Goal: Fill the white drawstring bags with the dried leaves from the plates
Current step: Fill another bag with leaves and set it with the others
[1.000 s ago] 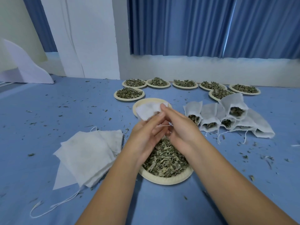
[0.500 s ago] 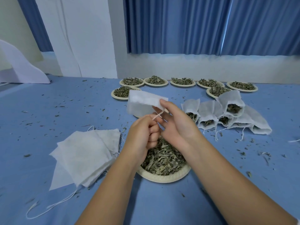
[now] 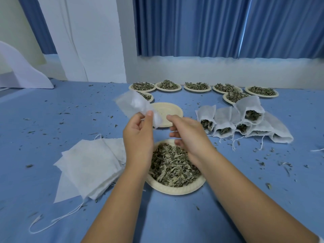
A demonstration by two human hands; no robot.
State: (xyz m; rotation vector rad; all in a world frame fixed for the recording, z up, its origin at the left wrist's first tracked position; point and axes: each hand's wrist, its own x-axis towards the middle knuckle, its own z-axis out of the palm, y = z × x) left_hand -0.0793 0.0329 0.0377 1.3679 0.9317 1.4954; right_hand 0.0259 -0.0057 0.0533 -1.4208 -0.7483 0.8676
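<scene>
1. Drawstring bags [image 3: 245,120], several filled, lie at right on the bench [image 3: 52,120];
2. left grip [image 3: 138,139] pinches an empty bag [image 3: 131,104] aloft; right grip [image 3: 191,137] slack, holding nothing;
3. most looks undone: flat pile [image 3: 91,163], full plates [image 3: 175,191] waiting.

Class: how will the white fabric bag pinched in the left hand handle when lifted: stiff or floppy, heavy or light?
Probably floppy: the thin white fabric drawstring bag crumples where the left hand pinches it. Likely very light, since a thumb-and-finger pinch holds it up. Its matte, fibrous cloth seems unlikely to slip.
</scene>
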